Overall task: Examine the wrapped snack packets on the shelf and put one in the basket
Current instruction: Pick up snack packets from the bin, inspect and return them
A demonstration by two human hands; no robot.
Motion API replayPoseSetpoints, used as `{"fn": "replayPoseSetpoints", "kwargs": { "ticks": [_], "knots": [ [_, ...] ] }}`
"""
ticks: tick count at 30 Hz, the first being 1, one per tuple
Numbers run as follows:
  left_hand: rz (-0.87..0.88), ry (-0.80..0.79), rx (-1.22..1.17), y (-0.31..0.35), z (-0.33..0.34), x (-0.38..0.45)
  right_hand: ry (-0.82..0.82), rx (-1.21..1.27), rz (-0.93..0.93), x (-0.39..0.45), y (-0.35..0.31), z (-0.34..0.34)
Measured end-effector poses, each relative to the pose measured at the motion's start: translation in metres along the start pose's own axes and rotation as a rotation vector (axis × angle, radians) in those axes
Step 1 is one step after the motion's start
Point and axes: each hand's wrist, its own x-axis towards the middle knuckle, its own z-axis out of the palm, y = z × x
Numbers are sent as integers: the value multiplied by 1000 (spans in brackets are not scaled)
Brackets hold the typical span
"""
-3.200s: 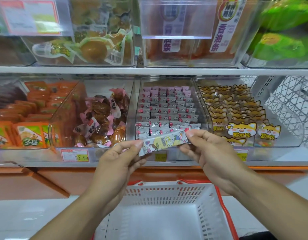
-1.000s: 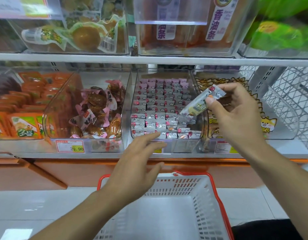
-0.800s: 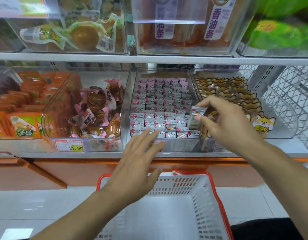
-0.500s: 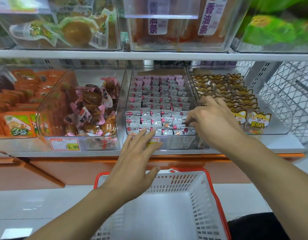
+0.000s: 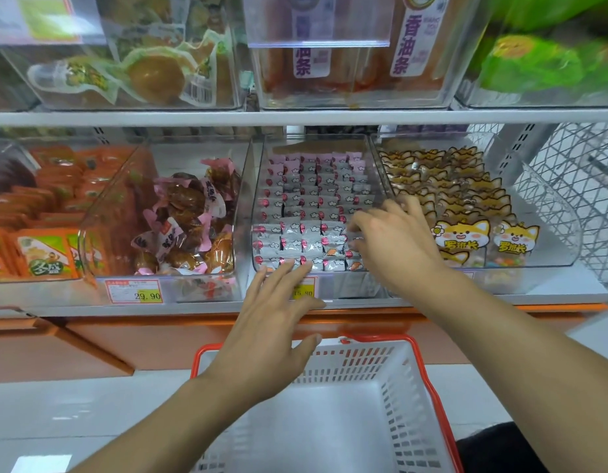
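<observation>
Rows of small silver-and-pink wrapped snack packets (image 5: 309,230) fill a clear bin (image 5: 258,186) on the middle shelf. My right hand (image 5: 394,247) is down in the bin's right front part, palm down, its spread fingers touching the packets. No packet shows in its grip, and its fingertips are blurred. My left hand (image 5: 271,326) hovers flat with straight fingers just in front of the bin, over the yellow price tag (image 5: 304,290), and holds nothing. Below both hands sits the white basket with a red rim (image 5: 432,387), with nothing visible inside.
Left of the packets is a clear bin of brown snacks in pink wrappers (image 5: 186,220); further left are orange packs (image 5: 43,254). To the right is a bin of fox-print packets (image 5: 463,213), then wire mesh (image 5: 575,186). An upper shelf (image 5: 295,116) with bins overhangs.
My right hand carried the packet it held up down into the bin, and the packet is no longer seen in it. My left hand let go earlier and stays open before the bin.
</observation>
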Motion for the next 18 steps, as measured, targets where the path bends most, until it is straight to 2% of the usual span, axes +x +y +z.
{"fn": "replayPoseSetpoints", "kwargs": {
  "ticks": [4,8,12,14,18],
  "knots": [
    [10,4,3,-3,1,0,166,197,86,-2,-2,-2],
    [10,23,-22,-4,1,0,357,647,240,-5,-2,-19],
    [-101,196,-257,5,-7,2,612,955,281,-13,-3,-40],
    [-227,305,-472,9,-15,3,577,1133,340,-19,-8,-44],
    [-430,356,-963,12,-32,6,228,1723,746,-31,-31,-39]
  ]
}}
